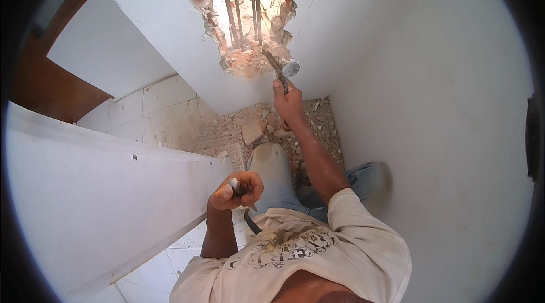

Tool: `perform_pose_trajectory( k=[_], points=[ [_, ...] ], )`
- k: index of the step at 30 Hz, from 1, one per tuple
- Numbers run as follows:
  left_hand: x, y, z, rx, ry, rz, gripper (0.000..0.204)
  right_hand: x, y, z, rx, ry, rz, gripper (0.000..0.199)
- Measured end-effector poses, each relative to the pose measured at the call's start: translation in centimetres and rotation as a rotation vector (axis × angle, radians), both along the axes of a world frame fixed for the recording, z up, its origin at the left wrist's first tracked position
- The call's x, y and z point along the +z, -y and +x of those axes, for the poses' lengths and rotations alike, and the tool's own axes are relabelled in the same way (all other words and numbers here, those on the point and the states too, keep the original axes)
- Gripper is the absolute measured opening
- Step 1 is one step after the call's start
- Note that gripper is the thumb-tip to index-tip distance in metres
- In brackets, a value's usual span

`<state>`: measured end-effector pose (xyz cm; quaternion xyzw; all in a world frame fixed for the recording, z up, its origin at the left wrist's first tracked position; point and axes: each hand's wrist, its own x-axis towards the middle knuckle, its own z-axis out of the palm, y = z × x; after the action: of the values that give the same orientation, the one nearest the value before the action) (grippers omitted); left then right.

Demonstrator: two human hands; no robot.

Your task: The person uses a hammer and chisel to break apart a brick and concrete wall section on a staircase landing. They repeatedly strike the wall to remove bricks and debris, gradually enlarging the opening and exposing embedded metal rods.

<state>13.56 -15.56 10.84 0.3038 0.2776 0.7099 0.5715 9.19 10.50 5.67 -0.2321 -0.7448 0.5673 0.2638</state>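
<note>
My right hand (288, 103) is reached out ahead of me, its fingers wrapped round the handle of a hammer (291, 68). The hammer's head is up, in front of the bottom edge of a broken opening (250, 67) in the white wall; I cannot tell whether it touches the rubble there. Closer to my body, my left hand (237, 189) is closed round a metal chisel (233, 182). The chisel's pale, rounded end shows above the thumb, and most of its shaft is hidden by the fingers.
Several steel bars (252, 5) stand upright in the opening, between ragged edges. Broken masonry (254, 131) covers the floor below it. A white wall (443, 121) rises on my right, and a low white partition (113, 189) on my left. Dusty tiles (162, 101) and brown wood (62, 90) lie beyond.
</note>
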Motion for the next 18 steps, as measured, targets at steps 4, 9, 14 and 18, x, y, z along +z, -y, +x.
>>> perform_pose_trajectory(
  k=[4, 9, 14, 18],
  points=[
    [-0.3, -0.7, 0.2, -0.064, -0.019, -0.064, 0.08, -0.1, 0.8, 4.8, 0.181, -0.404, 0.299, 0.028],
    [-0.2, -0.3, -0.1, 0.003, -0.083, -0.148, 0.077, -0.7, -0.2, 2.3, 0.339, -0.855, 0.418, 0.022],
    [0.2, 1.3, 0.7, 0.106, -0.066, -0.159, 0.075, 1.5, 0.0, -4.6, -0.124, -0.099, 0.035, 0.041],
    [-0.4, 1.2, 1.4, 0.081, -0.045, -0.154, 0.073, 0.4, 1.7, -0.6, 0.147, -0.232, -0.098, 0.044]
  ],
)
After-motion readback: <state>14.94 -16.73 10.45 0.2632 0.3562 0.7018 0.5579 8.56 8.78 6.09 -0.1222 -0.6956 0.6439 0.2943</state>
